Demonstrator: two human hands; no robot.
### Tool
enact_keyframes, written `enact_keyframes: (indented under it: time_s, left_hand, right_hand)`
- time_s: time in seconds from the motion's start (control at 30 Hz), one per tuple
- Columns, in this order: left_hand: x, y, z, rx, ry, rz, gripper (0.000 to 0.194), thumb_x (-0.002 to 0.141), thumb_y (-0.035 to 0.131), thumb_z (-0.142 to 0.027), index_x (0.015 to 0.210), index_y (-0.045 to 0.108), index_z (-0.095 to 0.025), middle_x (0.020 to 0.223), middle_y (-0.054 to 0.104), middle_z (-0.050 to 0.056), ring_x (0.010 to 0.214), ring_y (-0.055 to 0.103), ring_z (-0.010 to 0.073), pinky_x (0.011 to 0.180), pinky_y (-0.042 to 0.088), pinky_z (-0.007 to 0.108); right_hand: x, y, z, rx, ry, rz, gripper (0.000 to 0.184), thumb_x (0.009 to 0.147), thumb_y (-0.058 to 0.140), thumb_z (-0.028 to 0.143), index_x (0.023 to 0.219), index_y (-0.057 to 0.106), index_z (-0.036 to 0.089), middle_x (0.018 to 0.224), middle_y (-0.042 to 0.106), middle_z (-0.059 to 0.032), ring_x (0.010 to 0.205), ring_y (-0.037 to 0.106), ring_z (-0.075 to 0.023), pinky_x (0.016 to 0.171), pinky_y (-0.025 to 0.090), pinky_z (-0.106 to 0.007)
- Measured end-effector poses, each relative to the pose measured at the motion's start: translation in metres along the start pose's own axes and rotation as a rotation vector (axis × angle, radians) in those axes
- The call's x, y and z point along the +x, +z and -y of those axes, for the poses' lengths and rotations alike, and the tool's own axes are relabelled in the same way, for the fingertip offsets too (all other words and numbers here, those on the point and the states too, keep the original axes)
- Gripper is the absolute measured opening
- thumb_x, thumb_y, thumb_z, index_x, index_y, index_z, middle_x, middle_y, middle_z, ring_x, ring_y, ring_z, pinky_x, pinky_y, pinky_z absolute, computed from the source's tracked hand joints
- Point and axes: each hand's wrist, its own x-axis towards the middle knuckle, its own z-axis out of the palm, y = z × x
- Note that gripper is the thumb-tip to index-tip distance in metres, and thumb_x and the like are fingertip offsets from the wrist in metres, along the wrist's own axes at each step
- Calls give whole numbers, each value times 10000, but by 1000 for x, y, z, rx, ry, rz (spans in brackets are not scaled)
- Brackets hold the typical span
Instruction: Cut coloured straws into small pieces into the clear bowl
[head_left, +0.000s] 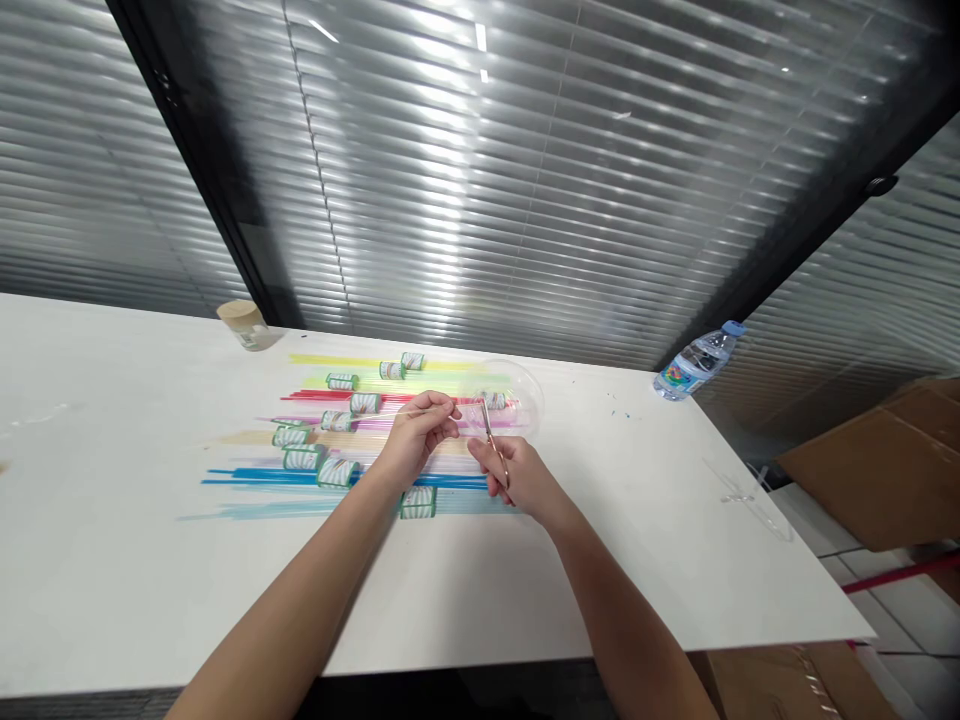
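Note:
My right hand [517, 475] is closed around the handles of a small pair of scissors [487, 425], whose blades point away from me. Beside it, my left hand [424, 430] pinches a thin pale strand, too fine to make out well, close to the blade tips. Under and around both hands lie rows of thin coloured sticks [255, 475], in yellow, green, red, pink, orange and blue, bundled with green-and-white paper labels [337, 472]. A clear, rounded plastic piece [531, 385] sits just beyond the scissors, over the right ends of the bundles.
The white table [660, 560] ends at a glass wall with blinds [450, 200]. A tan-lidded tub [244, 325] stands at the back left, a water bottle [697, 362] at the back right. Clear tubing [750, 498] lies near the right edge; cardboard boxes [877, 460] are beyond it.

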Motion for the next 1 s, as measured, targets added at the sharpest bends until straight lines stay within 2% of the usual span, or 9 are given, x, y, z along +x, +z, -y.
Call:
enact_keyframes:
  time_s: [0.27,0.83,1.0]
  left_hand:
    - [-4,5,1,36,-21,65,268,658,836,-299,727,630,-142,716,657,28,593,587,112,617,453,248]
    - [-4,7,6,26,-34,42,288,626,856,-306,723,642,-139,751,663,27,613,587,107,633,450,244]
    - [-3,7,6,5,-23,24,376,631,852,-384,860,687,-136,746,664,23,571,583,99,608,463,242]
  right_hand:
    - [1,1,0,26,-16,17,546,821,550,708,662,460,194,523,493,27,472,387,-94,482,329,-234]
    - [6,2,-6,19,-26,-10,545,831,555,696,649,458,192,500,499,28,442,400,-89,453,317,-226]
    - [6,1,-4,40,-6,-30,575,812,557,725,629,447,191,502,506,24,407,401,-84,419,309,-226]
